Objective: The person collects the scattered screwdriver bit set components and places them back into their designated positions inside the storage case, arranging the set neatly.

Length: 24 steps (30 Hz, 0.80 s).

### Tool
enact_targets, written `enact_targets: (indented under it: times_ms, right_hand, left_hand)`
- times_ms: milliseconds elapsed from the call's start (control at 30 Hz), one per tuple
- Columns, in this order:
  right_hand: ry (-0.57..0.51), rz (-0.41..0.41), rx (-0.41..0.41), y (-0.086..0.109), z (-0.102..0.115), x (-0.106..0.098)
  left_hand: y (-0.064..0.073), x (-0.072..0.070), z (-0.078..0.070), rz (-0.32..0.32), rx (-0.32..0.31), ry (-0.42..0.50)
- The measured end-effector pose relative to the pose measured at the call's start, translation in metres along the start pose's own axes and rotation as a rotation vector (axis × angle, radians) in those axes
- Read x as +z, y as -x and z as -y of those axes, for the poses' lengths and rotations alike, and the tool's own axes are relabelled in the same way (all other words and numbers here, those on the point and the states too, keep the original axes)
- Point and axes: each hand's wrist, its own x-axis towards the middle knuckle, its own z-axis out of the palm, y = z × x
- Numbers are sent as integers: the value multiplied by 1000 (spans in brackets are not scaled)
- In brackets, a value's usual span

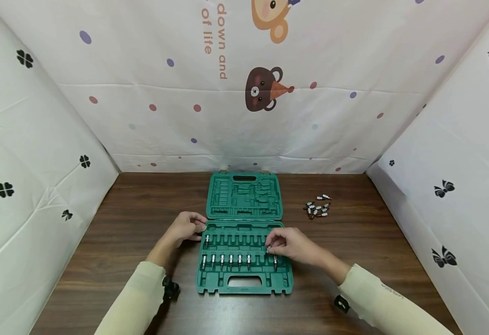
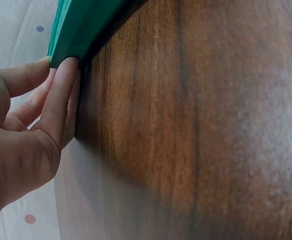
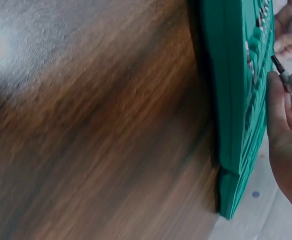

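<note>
A green tool case (image 1: 211, 282) lies open on the table, its lid flat at the back. My left hand (image 1: 184, 228) holds the case's left side near the hinge; in the left wrist view the thumb and index finger (image 2: 63, 82) pinch its corner. Over the right part of the tray, my right hand (image 1: 293, 245) pinches a small bit socket (image 3: 284, 76) between thumb and fingertips, its dark tip pointing away from the hand. Several silver bit sockets (image 1: 231, 260) stand in the front row of slots. Another bit socket (image 1: 275, 262) sits at that row's right, one (image 1: 207, 240) at the back row's left.
A loose pile of bit sockets (image 1: 317, 210) lies on the brown wooden table (image 1: 144, 204), right of the lid. White printed cloth (image 1: 164, 125) walls the table at the back and on both sides.
</note>
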Motion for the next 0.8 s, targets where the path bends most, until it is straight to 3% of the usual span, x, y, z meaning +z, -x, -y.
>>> enact_targets:
  times_ms: [233,500,800]
  right_hand:
    - [22,28,18,-6,7,11]
    - [121,51,-13,-10,14,21]
    - [271,32,-117,-13,17,27]
  left_hand:
    - [0,0,0,0,11,-2]
    - [-1,0,0,-5,4,6]
    - [0,0,-1,2,2,8]
